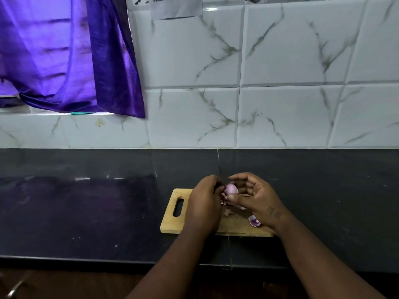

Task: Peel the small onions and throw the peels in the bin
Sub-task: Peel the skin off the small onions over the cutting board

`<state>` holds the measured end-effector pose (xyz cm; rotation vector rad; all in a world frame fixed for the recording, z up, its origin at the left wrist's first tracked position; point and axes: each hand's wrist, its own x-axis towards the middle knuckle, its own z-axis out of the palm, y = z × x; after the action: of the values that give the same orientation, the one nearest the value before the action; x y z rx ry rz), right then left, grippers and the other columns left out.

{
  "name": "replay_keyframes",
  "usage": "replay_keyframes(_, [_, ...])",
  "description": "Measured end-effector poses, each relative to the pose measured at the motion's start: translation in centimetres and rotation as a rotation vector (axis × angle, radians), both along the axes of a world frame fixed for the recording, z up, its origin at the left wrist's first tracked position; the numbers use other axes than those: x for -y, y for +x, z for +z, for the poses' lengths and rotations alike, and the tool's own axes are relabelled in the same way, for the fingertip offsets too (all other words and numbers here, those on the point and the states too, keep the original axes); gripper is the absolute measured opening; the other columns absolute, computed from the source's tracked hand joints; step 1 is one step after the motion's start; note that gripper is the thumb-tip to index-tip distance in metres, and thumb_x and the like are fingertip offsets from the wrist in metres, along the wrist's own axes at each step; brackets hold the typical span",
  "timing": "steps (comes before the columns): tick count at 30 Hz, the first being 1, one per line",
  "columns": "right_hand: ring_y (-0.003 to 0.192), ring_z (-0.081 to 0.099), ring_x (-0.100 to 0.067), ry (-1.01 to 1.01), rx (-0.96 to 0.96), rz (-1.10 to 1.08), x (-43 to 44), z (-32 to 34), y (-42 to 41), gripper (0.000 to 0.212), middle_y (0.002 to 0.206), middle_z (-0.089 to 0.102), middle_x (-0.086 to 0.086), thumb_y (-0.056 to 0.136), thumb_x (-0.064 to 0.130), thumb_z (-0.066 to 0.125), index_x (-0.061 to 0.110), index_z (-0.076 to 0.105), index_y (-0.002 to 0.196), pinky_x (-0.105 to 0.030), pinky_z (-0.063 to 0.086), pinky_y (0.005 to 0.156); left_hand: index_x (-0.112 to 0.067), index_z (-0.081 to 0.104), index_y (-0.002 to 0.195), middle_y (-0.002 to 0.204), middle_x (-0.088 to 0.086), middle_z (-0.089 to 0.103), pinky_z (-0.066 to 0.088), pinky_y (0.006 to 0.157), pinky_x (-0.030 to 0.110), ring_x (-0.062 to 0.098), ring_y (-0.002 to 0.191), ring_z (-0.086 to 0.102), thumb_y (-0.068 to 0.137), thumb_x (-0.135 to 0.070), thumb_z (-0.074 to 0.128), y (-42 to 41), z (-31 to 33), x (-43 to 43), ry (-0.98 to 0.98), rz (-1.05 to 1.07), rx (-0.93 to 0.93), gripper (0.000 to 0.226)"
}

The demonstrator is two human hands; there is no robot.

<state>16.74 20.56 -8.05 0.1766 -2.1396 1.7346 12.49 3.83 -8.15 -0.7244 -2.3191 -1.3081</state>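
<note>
A small pale purple onion (230, 189) sits between my two hands, just above a wooden chopping board (172, 221) on the black counter. My right hand (255, 199) pinches the onion between thumb and curled fingers. My left hand (204, 203) is closed against the onion's left side; its fingertips are hidden, so its hold is unclear. Loose pink peel pieces (227, 212) lie on the board under my hands, and a larger purple peel (254, 221) lies near my right wrist. No bin is in view.
The black counter (86, 201) stretches left and right of the board, backed by a white marbled tile wall (280, 115). A purple curtain (64, 57) hangs at the upper left over a sill. The counter's front edge runs just below the board.
</note>
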Motion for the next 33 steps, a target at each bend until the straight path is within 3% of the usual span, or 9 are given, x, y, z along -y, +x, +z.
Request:
replay_keyframes(5, [0.099, 0.079, -0.023, 0.007, 0.011, -0.008, 0.0, 0.0, 0.0, 0.018, 0.102, 0.082, -0.006, 0.09, 0.013, 0.078, 0.014, 0.078, 0.107, -0.041, 0.063, 0.092, -0.021, 0.066, 0.1, 0.095, -0.007, 0.065, 0.054, 0.071, 0.029, 0.005, 0.085, 0.059, 0.102, -0.014, 0.056, 0.2, 0.0, 0.0, -0.041, -0.038, -0.051, 0.012])
replay_keyframes(13, [0.103, 0.077, -0.024, -0.01, -0.018, -0.008, -0.1, -0.1, 0.0, 0.037, 0.106, 0.081, -0.007, 0.077, 0.002, 0.088, 0.015, 0.075, 0.109, -0.038, 0.064, 0.09, -0.026, 0.069, 0.095, 0.088, -0.011, 0.069, 0.048, 0.067, 0.016, 0.003, 0.083, 0.064, 0.099, -0.01, 0.063, -0.5, -0.3, 0.5, 0.068, -0.09, 0.016, 0.017])
replay_keyframes(18, [0.103, 0.077, -0.023, -0.008, 0.007, -0.033, 0.0, 0.1, 0.2, 0.035, 0.105, 0.082, -0.005, 0.078, 0.007, 0.088, 0.018, 0.077, 0.109, -0.048, 0.062, 0.095, -0.028, 0.074, 0.114, 0.108, -0.015, 0.073, 0.056, 0.086, 0.019, 0.0, 0.101, 0.066, 0.099, -0.013, 0.065, -0.5, -0.2, 0.6, 0.061, -0.147, -0.005, 0.024])
replay_keyframes(22, [0.101, 0.078, -0.022, 0.001, 0.011, -0.044, 0.0, 0.1, 0.2, 0.03, 0.103, 0.082, -0.005, 0.079, 0.01, 0.088, 0.017, 0.078, 0.106, -0.048, 0.062, 0.095, -0.024, 0.076, 0.101, 0.096, -0.011, 0.072, 0.056, 0.077, 0.022, 0.004, 0.09, 0.065, 0.097, -0.011, 0.067, -0.5, -0.3, 0.4, 0.046, -0.093, -0.042, 0.015])
replay_keyframes(29, [0.103, 0.076, -0.018, 0.043, -0.052, -0.018, -0.1, -0.1, 0.1, 0.037, 0.106, 0.079, -0.006, 0.072, -0.004, 0.089, 0.011, 0.077, 0.103, -0.032, 0.062, 0.09, -0.026, 0.077, 0.096, 0.089, -0.013, 0.074, 0.053, 0.071, 0.017, 0.003, 0.086, 0.068, 0.096, -0.013, 0.07, -0.9, -0.5, 0.6, 0.121, -0.098, 0.042, 0.014])
replay_keyframes(33, [0.102, 0.076, -0.018, 0.056, -0.048, -0.025, -0.1, -0.1, 0.0, 0.036, 0.105, 0.08, -0.006, 0.073, 0.002, 0.09, 0.015, 0.076, 0.103, -0.034, 0.062, 0.09, -0.024, 0.076, 0.096, 0.09, -0.01, 0.075, 0.06, 0.074, 0.029, 0.006, 0.086, 0.07, 0.097, -0.014, 0.069, -1.2, -0.7, 0.6, 0.144, -0.11, 0.075, 0.013])
